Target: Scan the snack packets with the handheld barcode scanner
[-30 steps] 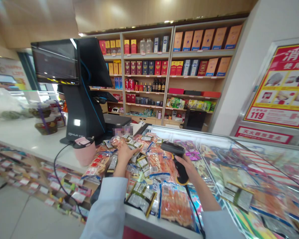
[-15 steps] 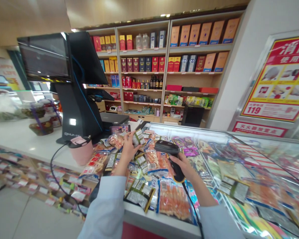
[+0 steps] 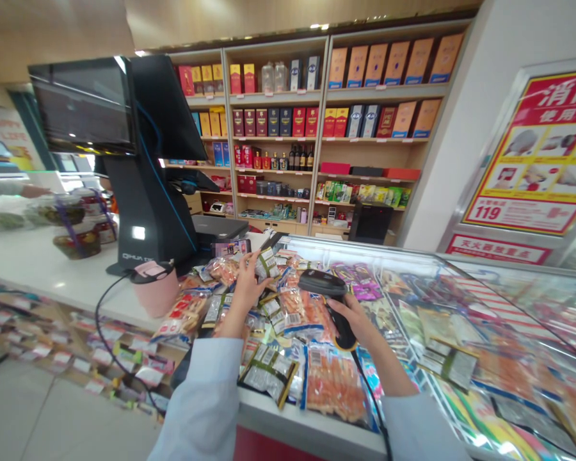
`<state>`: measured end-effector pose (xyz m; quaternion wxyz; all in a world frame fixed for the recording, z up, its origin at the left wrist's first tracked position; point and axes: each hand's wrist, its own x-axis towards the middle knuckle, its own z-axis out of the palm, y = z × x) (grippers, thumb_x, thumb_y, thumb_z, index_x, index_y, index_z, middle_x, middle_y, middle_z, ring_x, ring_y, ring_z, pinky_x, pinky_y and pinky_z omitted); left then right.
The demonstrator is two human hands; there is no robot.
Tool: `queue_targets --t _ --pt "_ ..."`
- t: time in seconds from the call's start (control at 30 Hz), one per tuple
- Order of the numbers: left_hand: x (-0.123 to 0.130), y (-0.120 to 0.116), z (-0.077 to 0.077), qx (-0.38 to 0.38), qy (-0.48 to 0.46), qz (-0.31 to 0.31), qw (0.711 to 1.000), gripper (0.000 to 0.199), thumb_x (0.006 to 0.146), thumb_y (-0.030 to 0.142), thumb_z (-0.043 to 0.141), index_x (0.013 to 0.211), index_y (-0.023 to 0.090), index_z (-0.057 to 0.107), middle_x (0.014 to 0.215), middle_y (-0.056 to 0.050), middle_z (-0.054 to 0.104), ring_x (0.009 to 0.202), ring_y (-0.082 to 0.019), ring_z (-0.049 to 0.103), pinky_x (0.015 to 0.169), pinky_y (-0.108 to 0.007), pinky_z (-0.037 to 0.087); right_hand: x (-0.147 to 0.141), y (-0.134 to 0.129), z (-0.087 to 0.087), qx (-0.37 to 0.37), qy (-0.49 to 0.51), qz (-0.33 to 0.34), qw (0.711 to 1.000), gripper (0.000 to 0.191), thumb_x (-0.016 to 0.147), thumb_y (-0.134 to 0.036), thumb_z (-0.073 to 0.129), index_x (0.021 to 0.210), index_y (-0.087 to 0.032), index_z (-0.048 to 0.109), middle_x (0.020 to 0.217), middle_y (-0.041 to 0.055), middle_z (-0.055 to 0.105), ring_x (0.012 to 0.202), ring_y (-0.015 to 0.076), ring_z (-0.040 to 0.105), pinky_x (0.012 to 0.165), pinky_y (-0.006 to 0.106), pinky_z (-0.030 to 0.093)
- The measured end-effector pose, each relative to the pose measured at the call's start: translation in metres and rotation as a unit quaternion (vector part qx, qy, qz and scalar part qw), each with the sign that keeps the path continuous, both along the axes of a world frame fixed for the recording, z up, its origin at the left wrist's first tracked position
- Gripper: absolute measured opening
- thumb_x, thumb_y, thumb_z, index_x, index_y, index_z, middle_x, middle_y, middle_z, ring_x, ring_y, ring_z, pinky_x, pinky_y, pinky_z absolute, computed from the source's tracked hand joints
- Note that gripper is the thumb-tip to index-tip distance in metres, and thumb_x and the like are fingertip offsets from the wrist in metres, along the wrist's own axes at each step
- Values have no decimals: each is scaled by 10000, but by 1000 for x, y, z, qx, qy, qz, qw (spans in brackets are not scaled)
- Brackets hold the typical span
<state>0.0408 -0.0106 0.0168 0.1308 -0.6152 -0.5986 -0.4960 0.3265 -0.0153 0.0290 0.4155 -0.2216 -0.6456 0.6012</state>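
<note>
My right hand [image 3: 351,318] is wrapped round the handle of a black barcode scanner [image 3: 322,282], its head pointing left over the packets and its cable hanging down over the counter edge. With my left hand [image 3: 248,285] I hold a small silver-green packet [image 3: 267,264] between thumb and fingers, above the heap. Beneath both hands lie several clear snack packets with orange sticks [image 3: 336,384] and more silver-green packets [image 3: 269,372], overlapping one another on the glass-topped case.
A pink cup [image 3: 156,294] and a black till with two screens [image 3: 148,205] stand on the white counter [image 3: 9,253] at the left, near stacked jars [image 3: 77,237]. The glass case [image 3: 441,307] extends right. Shelves of boxes [image 3: 283,121] stand behind.
At the far left edge, another person's arm and hand now show more, above the bag on the counter. My hands, the scanner and the held packet have hardly moved.
</note>
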Motion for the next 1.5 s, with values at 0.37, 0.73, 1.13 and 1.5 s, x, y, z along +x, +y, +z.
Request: queue_targets --t 0.37,0.73,1.13,1.5 --pt "-4 4 -6 10 -21 -19 1000 770 719 188 731 1399 245 372 1317 -122 390 1275 -282 456 1088 -451 374 4 8 0 -29 15 -26 999 372 760 -510 685 689 -191 507 441 -36 534 309 91 451 309 198 352" --pt "34 -44 33 14 -2 -46 999 786 739 176 721 1417 255 332 1354 -140 356 1245 -274 485 1048 -438 410 40 -39 30 -34 120 -61 990 303 752 -443 699 792 -176 562 591 -19 585 354 89 491 305 206 395" --pt "178 -62 22 -10 -39 -244 969 781 727 246 739 1408 275 359 1346 -113 339 1310 -282 398 1096 -446 351 174 -100 8 -49 183 -242 952 313 722 -445 705 858 -182 604 589 -33 581 367 89 494 303 195 395" --pt "331 -53 -51 -210 -118 -436 867 876 638 383 807 1404 245 405 1331 -121 380 1240 -268 459 1052 -432 389 282 -105 -22 -36 198 -367 908 346 691 -497 717 763 -189 576 559 -41 554 362 83 475 310 194 403"
